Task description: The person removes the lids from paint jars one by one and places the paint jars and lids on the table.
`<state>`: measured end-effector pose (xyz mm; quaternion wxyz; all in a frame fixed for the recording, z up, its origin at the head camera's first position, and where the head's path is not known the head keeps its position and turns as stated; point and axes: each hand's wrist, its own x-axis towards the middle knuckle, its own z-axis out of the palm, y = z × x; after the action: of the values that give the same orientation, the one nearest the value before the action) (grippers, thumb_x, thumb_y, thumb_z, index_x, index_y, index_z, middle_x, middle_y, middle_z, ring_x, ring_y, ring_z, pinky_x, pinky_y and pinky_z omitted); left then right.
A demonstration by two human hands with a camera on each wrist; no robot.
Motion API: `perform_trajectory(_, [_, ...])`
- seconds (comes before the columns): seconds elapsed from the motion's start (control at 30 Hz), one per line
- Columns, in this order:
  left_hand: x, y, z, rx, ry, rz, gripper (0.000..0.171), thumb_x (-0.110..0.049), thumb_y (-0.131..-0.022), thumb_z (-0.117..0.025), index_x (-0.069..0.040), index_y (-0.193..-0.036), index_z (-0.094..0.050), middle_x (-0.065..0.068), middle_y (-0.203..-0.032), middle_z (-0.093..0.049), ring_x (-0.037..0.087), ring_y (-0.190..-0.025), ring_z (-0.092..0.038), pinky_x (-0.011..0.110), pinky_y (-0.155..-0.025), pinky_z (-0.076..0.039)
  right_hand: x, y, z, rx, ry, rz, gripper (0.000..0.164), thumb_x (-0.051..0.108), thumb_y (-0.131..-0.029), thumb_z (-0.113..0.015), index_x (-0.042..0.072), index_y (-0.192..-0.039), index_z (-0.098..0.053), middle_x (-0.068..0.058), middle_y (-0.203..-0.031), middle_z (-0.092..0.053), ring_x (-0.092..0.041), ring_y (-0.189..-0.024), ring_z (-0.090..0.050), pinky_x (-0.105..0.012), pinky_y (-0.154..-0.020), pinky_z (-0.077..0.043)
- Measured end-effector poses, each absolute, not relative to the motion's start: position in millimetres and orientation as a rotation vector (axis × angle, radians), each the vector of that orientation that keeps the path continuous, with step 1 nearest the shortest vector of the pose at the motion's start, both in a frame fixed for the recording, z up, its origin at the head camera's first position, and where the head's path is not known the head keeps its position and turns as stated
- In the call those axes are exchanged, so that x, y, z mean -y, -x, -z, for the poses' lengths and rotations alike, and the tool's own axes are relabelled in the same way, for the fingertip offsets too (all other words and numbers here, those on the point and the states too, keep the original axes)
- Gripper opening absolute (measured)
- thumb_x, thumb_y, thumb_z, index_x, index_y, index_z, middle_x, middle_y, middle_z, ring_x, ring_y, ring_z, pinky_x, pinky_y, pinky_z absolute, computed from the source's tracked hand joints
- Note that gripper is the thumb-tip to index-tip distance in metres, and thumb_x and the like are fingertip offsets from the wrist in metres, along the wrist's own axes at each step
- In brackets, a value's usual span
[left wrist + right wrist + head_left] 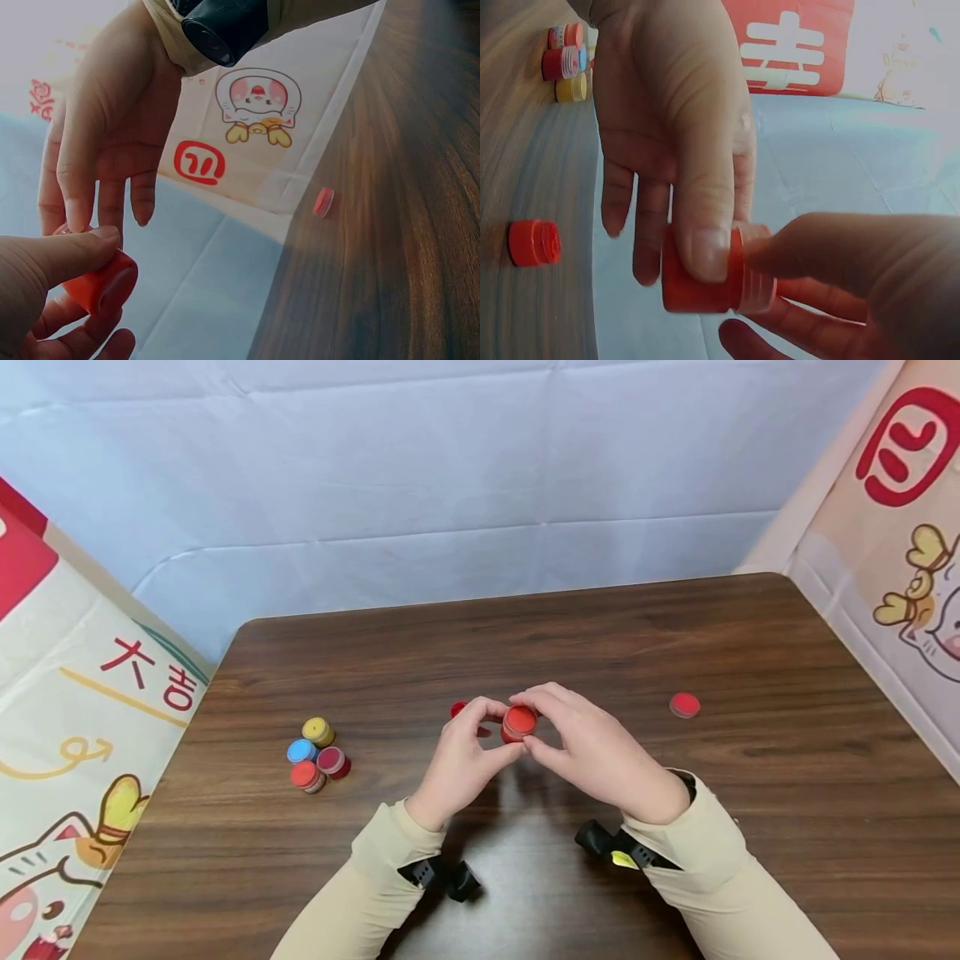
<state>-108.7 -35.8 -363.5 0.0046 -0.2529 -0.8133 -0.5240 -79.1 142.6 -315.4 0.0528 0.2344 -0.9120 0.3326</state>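
Note:
Both hands hold a small red paint jar (519,722) between them above the middle of the table. My left hand (459,758) pinches its red body between thumb and fingers. The thumb and fingers of my right hand (596,750) are on the clear ridged lid (759,289). In the right wrist view the jar lies sideways, lid toward the right hand. Behind the left hand, a second red jar (532,242) stands on the table with its threaded neck bare. A loose red lid (685,705) lies on the table to the right.
On the left of the brown wooden table (420,643), several lidded jars stand grouped: a yellow jar (318,732), a blue jar (302,752), a dark red jar (333,762) and an orange-red jar (307,776). A pale cloth (450,468) hangs behind the table's far edge.

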Motion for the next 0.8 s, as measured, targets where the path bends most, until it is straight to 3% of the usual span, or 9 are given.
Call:
perform_trajectory(0.13, [37.3,107.8,364.6,2.567,0.783,1.625,0.03,-0.007,-0.077,-0.075,-0.008,-0.102,-0.059,0.001,-0.1,-0.061,0.014,-0.096,-0.055,0.041,-0.082,-0.047,-140.6,78.2,316.6,2.775,-0.657,-1.014,0.043,0.021,-0.083,-0.071,0.007,-0.122,-0.057,0.0,-0.114,-0.057,-0.014,-0.101,-0.056,-0.034,-0.082,-0.048])
perform_trajectory(0.27, [37.0,108.0,365.2,2.581,0.788,1.596,0.029,-0.008,-0.077,-0.074,-0.009,-0.101,-0.058,-0.001,-0.099,-0.061,0.014,-0.095,-0.055,0.035,-0.082,-0.046,-135.9,78.6,319.8,2.786,-0.535,-0.935,0.041,0.033,-0.08,-0.073,0.011,-0.112,-0.062,0.002,-0.101,-0.056,-0.011,-0.082,-0.054,-0.029,-0.066,-0.047])
perform_trajectory(0.37, [37.0,109.2,365.2,2.583,0.785,1.596,0.028,-0.008,-0.076,-0.074,-0.01,-0.099,-0.058,-0.001,-0.098,-0.061,0.014,-0.094,-0.055,0.032,-0.082,-0.046,-132.7,79.4,320.5,2.788,-0.491,-0.899,0.034,0.03,-0.08,-0.074,0.011,-0.107,-0.064,0.002,-0.095,-0.055,-0.011,-0.075,-0.051,-0.027,-0.061,-0.045])
perform_trajectory(0.6, [38.3,111.1,366.1,2.595,0.775,1.59,0.028,-0.008,-0.077,-0.074,-0.009,-0.101,-0.059,-0.001,-0.099,-0.061,0.015,-0.094,-0.055,0.032,-0.083,-0.046,-133.0,80.9,320.1,2.783,-0.609,-0.985,0.039,0.017,-0.084,-0.069,0.009,-0.12,-0.059,0.0,-0.108,-0.056,-0.011,-0.085,-0.054,-0.028,-0.068,-0.046])
perform_trajectory(0.8, [40.1,110.2,367.0,2.578,0.792,1.611,0.029,-0.01,-0.078,-0.075,-0.008,-0.102,-0.058,-0.001,-0.1,-0.061,0.012,-0.094,-0.054,0.032,-0.083,-0.046,-133.3,80.8,321.1,2.758,-0.715,-1.072,0.039,0.005,-0.082,-0.063,0.009,-0.12,-0.056,0.001,-0.115,-0.055,-0.012,-0.097,-0.052,-0.031,-0.078,-0.047])
